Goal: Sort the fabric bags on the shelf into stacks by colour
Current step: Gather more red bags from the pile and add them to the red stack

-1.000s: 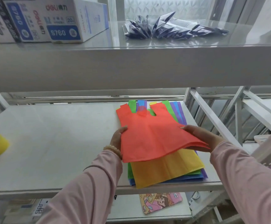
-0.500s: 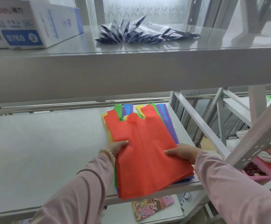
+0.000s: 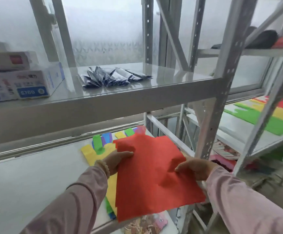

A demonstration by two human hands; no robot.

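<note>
Holds a red bag (image 3: 154, 174) by its side edges, left hand (image 3: 117, 159) pinching at the bag's 9 o'clock, right hand (image 3: 194, 168) at its 3 o'clock. Covers most of a mixed pile (image 3: 93, 152) on the grey shelf (image 3: 27, 183), leaving yellow, green and blue handles showing at 11 and 12 o'clock. Overhangs the shelf front at 6 o'clock. On the upper shelf (image 3: 154, 92): dark packets (image 3: 112, 76) at 12 o'clock, white boxes (image 3: 19, 85) at 10 o'clock. On the next rack (image 3: 222, 81), at 3 o'clock: coloured bags (image 3: 259, 122) in green, yellow and red rows.
</note>
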